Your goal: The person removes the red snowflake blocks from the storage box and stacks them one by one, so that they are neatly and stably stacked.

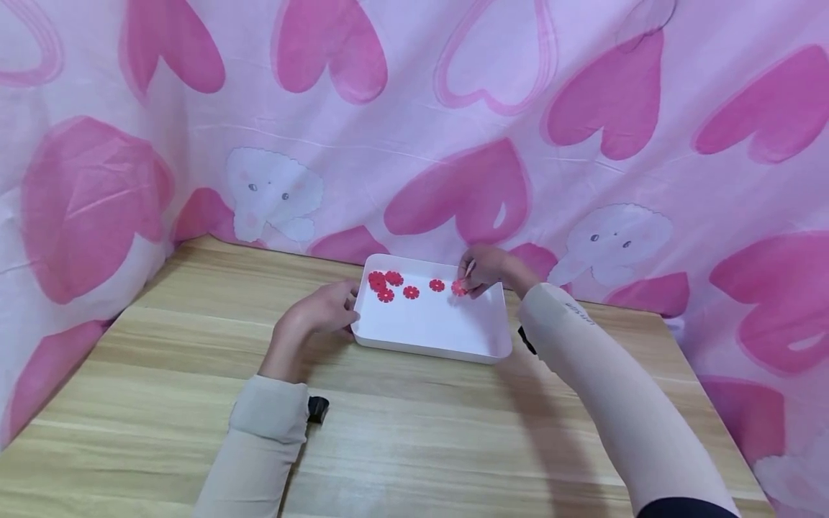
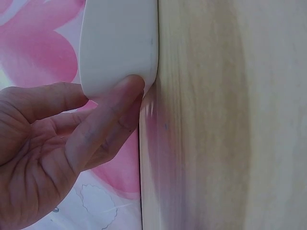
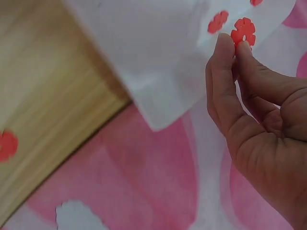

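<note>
While the left hand gripped the left end of the white tray, whose long axis ran left to right, the right hand pinched a red notched disc at the opposite end, just right of the nearest loose disc.

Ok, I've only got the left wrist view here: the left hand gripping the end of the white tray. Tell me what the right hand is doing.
Observer: The right hand pinches a red notched piece.
Operator: Check inside the tray for more like it.
Observer: Several red pieces lie in there, mostly bunched toward its left end.
Operator: Now check outside it.
Observer: The right wrist view shows a stray red piece at the picture's left edge, against the wooden tabletop.
</note>
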Demonstrator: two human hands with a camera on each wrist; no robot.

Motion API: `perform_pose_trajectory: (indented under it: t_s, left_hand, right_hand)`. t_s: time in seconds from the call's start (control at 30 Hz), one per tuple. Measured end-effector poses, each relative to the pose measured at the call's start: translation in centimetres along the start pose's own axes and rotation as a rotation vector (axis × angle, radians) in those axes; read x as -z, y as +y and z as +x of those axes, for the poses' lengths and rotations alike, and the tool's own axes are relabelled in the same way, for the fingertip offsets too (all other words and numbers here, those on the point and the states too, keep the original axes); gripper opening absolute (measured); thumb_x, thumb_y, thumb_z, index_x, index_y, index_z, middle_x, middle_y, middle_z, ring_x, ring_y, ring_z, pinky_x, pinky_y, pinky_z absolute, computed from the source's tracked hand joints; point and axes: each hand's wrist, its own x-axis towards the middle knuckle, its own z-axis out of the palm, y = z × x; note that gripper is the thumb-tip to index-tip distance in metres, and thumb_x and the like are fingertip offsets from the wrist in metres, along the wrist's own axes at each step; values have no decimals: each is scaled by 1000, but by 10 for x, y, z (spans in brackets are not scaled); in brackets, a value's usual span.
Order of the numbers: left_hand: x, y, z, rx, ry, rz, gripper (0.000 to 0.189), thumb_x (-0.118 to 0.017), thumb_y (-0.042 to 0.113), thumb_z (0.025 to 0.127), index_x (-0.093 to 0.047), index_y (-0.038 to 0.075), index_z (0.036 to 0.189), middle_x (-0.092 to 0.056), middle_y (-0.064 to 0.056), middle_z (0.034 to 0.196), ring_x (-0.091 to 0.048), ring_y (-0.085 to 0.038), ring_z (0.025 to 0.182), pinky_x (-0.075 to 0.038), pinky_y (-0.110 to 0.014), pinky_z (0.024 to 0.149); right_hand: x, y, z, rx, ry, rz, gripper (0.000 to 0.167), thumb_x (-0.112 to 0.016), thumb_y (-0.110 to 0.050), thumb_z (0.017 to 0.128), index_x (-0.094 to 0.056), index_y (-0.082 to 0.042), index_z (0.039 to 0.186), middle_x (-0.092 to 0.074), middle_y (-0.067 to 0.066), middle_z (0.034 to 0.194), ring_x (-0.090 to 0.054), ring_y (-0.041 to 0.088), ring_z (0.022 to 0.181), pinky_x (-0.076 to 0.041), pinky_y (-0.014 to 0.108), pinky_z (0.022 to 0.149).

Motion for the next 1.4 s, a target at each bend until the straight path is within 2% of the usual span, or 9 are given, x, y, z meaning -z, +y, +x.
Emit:
perform_pose_trajectory:
  t_s: [0.23,0.4,0.6,0.73,0.93,1.17,1.4]
  left_hand:
    - [1,-4,3,14,-2,-14,52,-62,1,103,-46,-4,153,-65,-24,130,-72,-29,100,-67,-38,91]
    - [2,-7,4,12,5,-12,53,-62,2,103,-47,-3,154,-65,-24,131,-72,-29,102,-67,-39,93]
    - [3,-7,4,2,2,-21,54,-62,2,102,-47,-4,153,-65,-25,130,-72,-29,101,-67,-40,94]
    - [4,-6,5,-1,0,-26,55,-62,2,101,-47,-5,154,-65,-26,131,-73,-30,102,-66,-41,95]
    - [4,-5,5,-1,-1,-21,56,-63,3,101,-46,-5,154,-64,-26,131,-72,-30,102,-66,-41,96]
    - [5,-8,6,12,5,-26,56,-63,4,101,-46,-4,154,-63,-24,129,-71,-29,101,-66,-39,94]
    - [7,-8,7,14,12,-31,55,-64,4,101,-47,-4,152,-63,-24,129,-71,-29,101,-67,-39,92]
  right_hand:
    - [24,14,-14,-3,22,-3,13,-67,2,101,-60,4,112,-63,17,109,-69,25,90,-65,47,100]
    - [38,28,-22,-20,45,-10,14,-69,2,100,-61,4,112,-65,14,102,-70,23,86,-66,46,97]
    - [53,57,-32,-33,57,-26,13,-71,1,99,-62,4,109,-68,12,93,-72,22,81,-69,38,85]
    - [60,79,-38,-51,66,49,19,-72,0,98,-60,5,111,-67,13,96,-71,25,83,-69,40,85]
    - [60,106,-41,-86,8,80,19,-68,3,100,-55,7,114,-62,14,103,-66,20,87,-69,38,87]
    - [52,125,-43,-85,-34,32,9,-66,6,99,-61,7,106,-67,11,96,-65,14,83,-68,33,82]
    - [42,145,-42,-101,-60,88,14,-64,8,97,-60,11,110,-69,13,100,-68,13,85,-68,33,85]
